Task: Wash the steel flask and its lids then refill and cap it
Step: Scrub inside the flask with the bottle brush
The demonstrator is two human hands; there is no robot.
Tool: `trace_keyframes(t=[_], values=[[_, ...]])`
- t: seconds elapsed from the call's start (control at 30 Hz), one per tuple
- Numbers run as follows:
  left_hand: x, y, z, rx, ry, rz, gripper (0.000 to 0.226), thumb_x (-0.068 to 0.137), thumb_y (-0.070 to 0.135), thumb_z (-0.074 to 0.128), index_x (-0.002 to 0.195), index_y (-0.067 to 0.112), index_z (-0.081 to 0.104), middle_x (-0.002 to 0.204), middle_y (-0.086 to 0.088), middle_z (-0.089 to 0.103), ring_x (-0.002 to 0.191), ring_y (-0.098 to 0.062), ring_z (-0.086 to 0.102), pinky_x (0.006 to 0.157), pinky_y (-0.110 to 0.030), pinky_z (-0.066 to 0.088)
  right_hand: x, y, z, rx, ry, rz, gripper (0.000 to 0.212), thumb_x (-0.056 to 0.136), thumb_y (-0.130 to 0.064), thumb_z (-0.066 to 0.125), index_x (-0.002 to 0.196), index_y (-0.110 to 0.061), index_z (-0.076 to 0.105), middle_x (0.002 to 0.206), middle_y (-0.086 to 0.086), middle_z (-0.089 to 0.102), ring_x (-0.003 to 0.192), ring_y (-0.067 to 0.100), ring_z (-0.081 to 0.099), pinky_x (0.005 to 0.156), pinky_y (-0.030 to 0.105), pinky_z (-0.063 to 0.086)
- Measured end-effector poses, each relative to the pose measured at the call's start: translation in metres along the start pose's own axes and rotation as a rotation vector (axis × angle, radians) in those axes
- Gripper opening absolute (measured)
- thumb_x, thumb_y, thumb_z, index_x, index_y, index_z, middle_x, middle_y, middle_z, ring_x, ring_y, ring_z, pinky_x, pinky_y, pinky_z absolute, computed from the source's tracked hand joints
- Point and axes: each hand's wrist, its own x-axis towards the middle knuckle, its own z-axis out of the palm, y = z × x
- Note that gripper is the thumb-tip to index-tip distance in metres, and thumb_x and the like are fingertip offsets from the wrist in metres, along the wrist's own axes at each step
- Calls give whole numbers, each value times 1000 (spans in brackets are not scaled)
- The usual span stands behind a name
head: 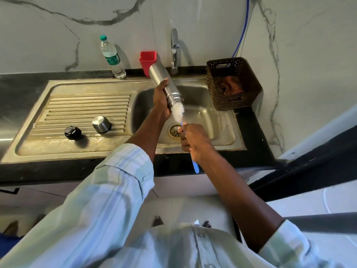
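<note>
Left hand (pixel 161 97) grips flask (pixel 164 82); right hand (pixel 193 140) clenches brush (pixel 178 112) handle, bristle tip seemingly hidden inside mouth.

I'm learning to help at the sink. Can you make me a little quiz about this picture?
1. True or false: the left hand grips the steel flask tilted over the sink.
2. What does the right hand hold?
A. a sponge
B. the bottle brush
C. a cup
3. Fill the gap: the steel cap and the black lid rest on the ribbed ____, left of the basin.

Key:
1. True
2. B, by its blue handle; its white bristles stick out of the flask's mouth.
3. Drainboard
</note>
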Motion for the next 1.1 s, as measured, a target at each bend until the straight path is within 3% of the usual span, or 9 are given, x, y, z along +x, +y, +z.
trace_keyframes(t=[0.13,0.3,0.5,0.63,0.8,0.93,1.1], values=[[-15,-10,5,56,-48,9,48,88,33,66,116,-3,50,70,-14,63,59,-28,63,59,-37,57,21,-16,3,30,57,24,26,95,-10,40,72,-12,51,48,-4,35,32,6,23,35,15,16],[-4,-3,-7,-2,35,-1,68,82,33,72,134,-2,43,80,-15,61,64,-29,63,63,-39,58,-3,8,5,-31,27,32,21,96,-13,41,83,-11,58,53,-4,39,33,5,27,32,18,20],[-18,-7,6,49,-20,0,43,90,33,65,114,0,49,75,-14,62,61,-28,63,58,-36,58,20,-11,5,-34,64,5,24,95,-12,41,75,-11,56,51,-3,38,30,5,25,33,15,19],[-6,4,-1,-15,43,1,66,84,35,70,132,-3,43,82,-16,61,65,-29,63,60,-37,57,1,-2,1,-31,-13,16,23,96,-12,41,79,-11,57,48,-6,38,34,4,26,33,18,20],[-20,-5,9,26,-49,-20,37,93,32,61,108,0,49,64,-13,66,59,-26,63,65,-38,55,20,-20,4,34,29,26,27,94,-10,40,69,-13,50,44,-5,35,30,5,23,33,15,16],[-11,8,1,-55,-20,-28,41,93,35,59,110,0,48,69,-14,60,57,-27,61,57,-33,55,3,-3,2,91,-69,52,26,96,-10,39,73,-12,51,42,-7,35,33,5,22,32,16,17],[-21,-6,13,-18,-90,-49,35,95,33,57,101,-1,50,61,-13,63,53,-25,62,60,-34,53,20,-23,1,153,-71,86,33,99,-17,40,66,-14,43,38,-8,32,28,5,19,32,13,13]])
